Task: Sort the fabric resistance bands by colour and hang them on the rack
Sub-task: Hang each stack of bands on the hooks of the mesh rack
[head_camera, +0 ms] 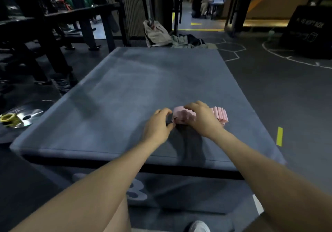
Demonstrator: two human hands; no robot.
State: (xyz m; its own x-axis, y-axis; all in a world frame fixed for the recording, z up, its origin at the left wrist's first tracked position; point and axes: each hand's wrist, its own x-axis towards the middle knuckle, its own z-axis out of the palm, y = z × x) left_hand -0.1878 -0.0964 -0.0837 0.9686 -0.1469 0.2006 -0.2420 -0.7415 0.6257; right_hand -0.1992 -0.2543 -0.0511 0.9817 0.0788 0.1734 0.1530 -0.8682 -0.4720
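Worktop [125,91]: grey padded platform; we stand at its 6 o'clock edge
Pink bands [181,115]: small bundle at about 5 o'clock on the worktop, under our hands
Folded pink stack [220,116]: pleated pile touching the bundle at its 3 o'clock side
Left hand [158,125]: fingers curled, thumb and fingertips at the bundle's 9 o'clock end; whether it pinches the fabric we cannot tell
Right hand [201,118]: lies over the bundle, fingers curled round it
Rack: none that we can identify
Step in hand: we judge it gathering the pinks into one colour group
Next move: likely a firm two-handed lift, keeping the loops together, then finding the rack
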